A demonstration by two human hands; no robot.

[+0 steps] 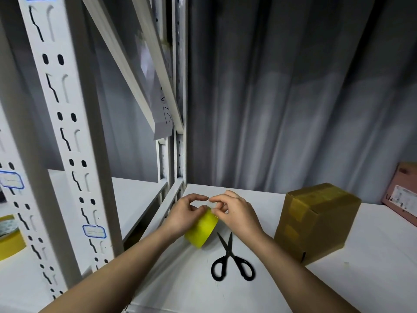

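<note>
A yellow roll of tape [202, 231] is held just above the white shelf surface [338, 285]. My left hand [185, 214] grips the roll from its left side, fingers curled over the top. My right hand [234, 211] pinches at the roll's upper edge with thumb and fingertips, where the tape end seems to lie. Black-handled scissors [231, 259] lie open on the shelf just in front of the roll. A brown cardboard box [316, 222], sealed with tape, stands to the right of my hands.
A white slotted shelf upright [67, 143] rises close on the left. Another yellow tape roll [10, 238] sits at the far left edge. A pink box [404, 193] lies at the far right. Grey curtain [293, 86] hangs behind the shelf.
</note>
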